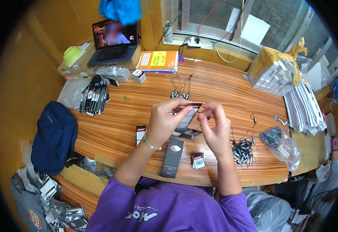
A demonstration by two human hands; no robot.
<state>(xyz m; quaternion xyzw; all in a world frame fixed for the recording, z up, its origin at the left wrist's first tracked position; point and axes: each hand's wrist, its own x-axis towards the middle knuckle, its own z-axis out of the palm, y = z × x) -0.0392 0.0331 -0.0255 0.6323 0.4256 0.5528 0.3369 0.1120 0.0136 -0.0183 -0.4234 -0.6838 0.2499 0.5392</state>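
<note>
My left hand [164, 119] pinches a hang tag [189, 116], black with a red band and a pale panel, raised above the table. Beside the tag's right edge is my right hand [217, 129], thumb and forefinger curled together at its corner; whatever they grip is too small to make out. Below the hands lie more dark tags [187, 133], partly hidden. A tall black card [172, 158] with an oval emblem lies nearest me. To its right sits a small stack of labels [198, 160], and a tag with a white panel [140, 134] lies left of it, by my left forearm.
Black strings with small toggles pile up [243, 150] at right, near a clear plastic bag [287, 149]. More strings [180, 92] lie beyond my hands. Tag bundles [94, 98] and a navy pouch [54, 137] are at left. A tablet [114, 38], notebooks [159, 61] and a wrapped box stack [273, 75] stand behind.
</note>
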